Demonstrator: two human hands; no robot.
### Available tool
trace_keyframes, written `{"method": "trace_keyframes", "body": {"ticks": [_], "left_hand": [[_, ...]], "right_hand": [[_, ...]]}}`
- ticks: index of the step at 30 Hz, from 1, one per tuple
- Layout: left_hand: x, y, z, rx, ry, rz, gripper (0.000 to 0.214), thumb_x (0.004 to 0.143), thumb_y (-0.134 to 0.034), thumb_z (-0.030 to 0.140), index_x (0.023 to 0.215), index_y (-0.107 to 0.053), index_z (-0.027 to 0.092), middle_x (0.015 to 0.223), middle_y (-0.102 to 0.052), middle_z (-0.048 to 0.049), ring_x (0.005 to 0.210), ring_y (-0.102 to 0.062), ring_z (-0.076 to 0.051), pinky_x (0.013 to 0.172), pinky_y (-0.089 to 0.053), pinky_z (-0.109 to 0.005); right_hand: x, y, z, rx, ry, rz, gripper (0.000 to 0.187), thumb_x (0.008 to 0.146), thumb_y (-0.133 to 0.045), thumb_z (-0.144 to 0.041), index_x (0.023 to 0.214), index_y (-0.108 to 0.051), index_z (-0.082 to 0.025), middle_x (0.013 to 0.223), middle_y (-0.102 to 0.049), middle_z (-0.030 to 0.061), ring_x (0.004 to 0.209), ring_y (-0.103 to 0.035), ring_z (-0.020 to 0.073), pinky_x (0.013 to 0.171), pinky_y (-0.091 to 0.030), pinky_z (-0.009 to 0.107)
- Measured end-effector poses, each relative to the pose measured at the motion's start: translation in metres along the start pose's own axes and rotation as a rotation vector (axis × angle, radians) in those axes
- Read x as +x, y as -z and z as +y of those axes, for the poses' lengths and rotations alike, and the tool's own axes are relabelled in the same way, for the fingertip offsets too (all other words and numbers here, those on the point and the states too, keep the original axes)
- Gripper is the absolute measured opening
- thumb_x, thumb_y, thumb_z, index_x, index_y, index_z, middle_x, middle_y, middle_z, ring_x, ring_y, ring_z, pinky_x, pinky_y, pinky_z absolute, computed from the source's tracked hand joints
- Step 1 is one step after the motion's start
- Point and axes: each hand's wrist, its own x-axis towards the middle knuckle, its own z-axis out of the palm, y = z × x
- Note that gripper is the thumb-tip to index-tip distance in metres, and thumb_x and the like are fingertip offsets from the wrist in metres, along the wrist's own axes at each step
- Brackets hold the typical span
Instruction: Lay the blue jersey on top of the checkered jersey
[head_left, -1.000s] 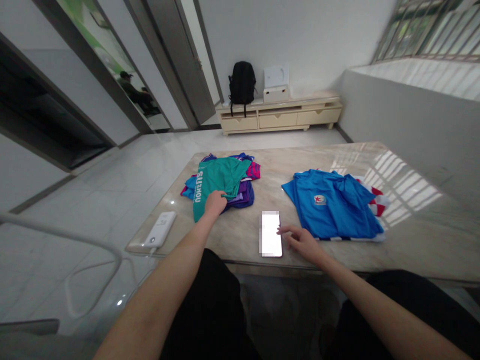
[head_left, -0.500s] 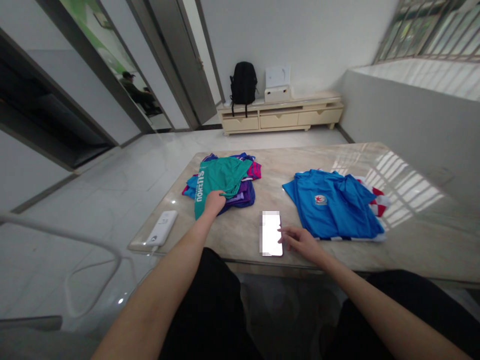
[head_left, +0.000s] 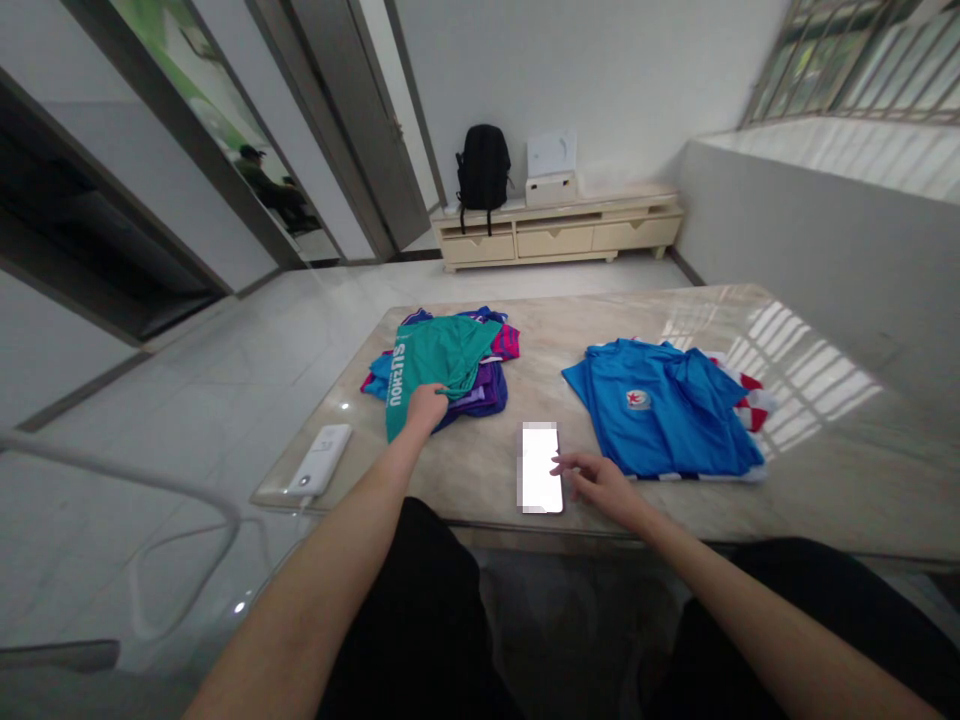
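My left hand (head_left: 425, 408) rests closed on the near edge of a teal shirt (head_left: 435, 362) that tops a pile of purple, pink and blue clothes (head_left: 487, 392). My right hand (head_left: 597, 478) lies on the marble table (head_left: 480, 462) with its fingers stretched out, the fingertips touching the right edge of a lit phone (head_left: 541, 467). A blue shirt with a round badge (head_left: 660, 408) lies flat just right of that hand, on top of a red-and-white garment (head_left: 750, 402).
A white power bank (head_left: 319, 458) sits at the table's left front corner. A curved chair frame (head_left: 150, 500) stands left. Against the far wall stands a low cabinet (head_left: 559, 232) with a black backpack (head_left: 483, 168) and a white box (head_left: 552, 180). A person (head_left: 270, 188) sits in a doorway, far left.
Almost nothing: the view shifts slightly, and both hands stay where they were, on the teal shirt and by the phone.
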Motion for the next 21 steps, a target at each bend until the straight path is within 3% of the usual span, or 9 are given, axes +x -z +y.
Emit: {"method": "trace_keyframes", "body": {"ticks": [6,10,13,18,21], "left_hand": [[0.0,0.0,-0.001,-0.048,0.004,-0.006,0.024,0.098,-0.066,0.036,0.111,-0.071,0.016,0.123,-0.071,-0.0085,0.115,-0.066,-0.025,0.102,-0.053,-0.049],[-0.001,0.003,0.002,-0.099,0.007,-0.002,0.024,0.098,-0.067,0.035,0.112,-0.07,0.016,0.123,-0.07,-0.0089,0.116,-0.066,-0.026,0.102,-0.053,-0.049],[-0.006,0.008,0.009,-0.155,0.0,0.022,0.024,0.097,-0.067,0.035,0.112,-0.07,0.016,0.124,-0.07,-0.009,0.117,-0.065,-0.026,0.102,-0.053,-0.049],[-0.02,0.034,0.036,-0.309,-0.026,0.129,0.019,0.096,-0.069,0.03,0.105,-0.071,0.014,0.117,-0.073,-0.0078,0.112,-0.067,-0.024,0.101,-0.054,-0.049],[-0.032,0.059,0.062,-0.453,-0.073,0.221,0.014,0.093,-0.063,0.016,0.1,-0.075,0.014,0.107,-0.076,-0.0071,0.106,-0.069,-0.024,0.1,-0.054,-0.044]], "right_hand": [[0.0,0.001,0.001,0.015,-0.023,-0.041,0.044,0.094,-0.058,-0.046,0.121,-0.069,-0.013,0.098,-0.081,0.0101,0.065,-0.067,0.0196,0.065,-0.054,0.033],[0.0,0.001,0.003,0.004,-0.035,-0.026,0.043,0.094,-0.058,-0.046,0.121,-0.07,-0.015,0.112,-0.079,0.0111,0.064,-0.068,0.0186,0.061,-0.052,0.032],[0.0,0.0,0.003,-0.004,-0.045,-0.018,0.042,0.094,-0.058,-0.046,0.122,-0.07,-0.017,0.112,-0.079,0.0101,0.064,-0.069,0.019,0.06,-0.053,0.033],[0.003,-0.002,-0.003,-0.013,-0.056,0.003,0.037,0.092,-0.06,-0.042,0.116,-0.072,-0.017,0.115,-0.079,0.0106,0.063,-0.07,0.0186,0.058,-0.055,0.032],[0.006,-0.001,-0.009,-0.004,-0.053,0.02,0.036,0.092,-0.06,-0.039,0.118,-0.071,-0.017,0.111,-0.08,0.0106,0.061,-0.069,0.0162,0.053,-0.053,0.028]]}}
